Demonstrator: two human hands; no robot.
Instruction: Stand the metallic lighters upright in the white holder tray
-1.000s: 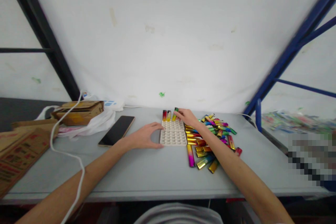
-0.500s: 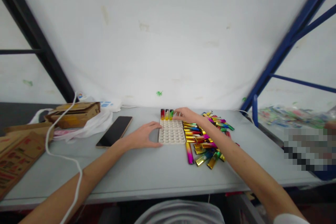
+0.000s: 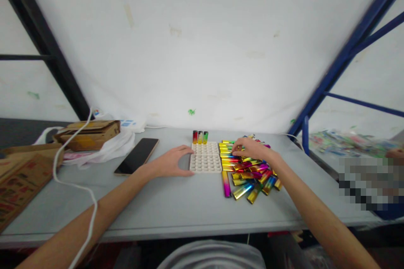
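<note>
A white tray (image 3: 205,164) with rows of round holes lies on the table. Three lighters (image 3: 200,137), red, yellow and green, stand upright along its back left edge. My left hand (image 3: 172,162) rests at the tray's left side, thumb and fingers spread apart and touching its edge. To the right of the tray is a pile of shiny metallic lighters (image 3: 248,174) in gold, pink, blue and green. Over the back of this pile my right hand (image 3: 249,148) is closed, fingertips pinched on a lighter that they partly hide. One gold and pink lighter (image 3: 226,184) lies apart at the front.
A phone (image 3: 138,156) lies left of my left hand. Farther left are cardboard boxes (image 3: 88,134), a white plastic bag (image 3: 110,150) and a white cable (image 3: 75,188) hanging across my left forearm. A blue frame (image 3: 334,61) rises at the right. Another person's hand (image 3: 394,154) shows at the far right.
My right hand has moved from the upright lighters at the tray's back, right and toward me, to the pile. My left hand stays at the tray's left edge.
</note>
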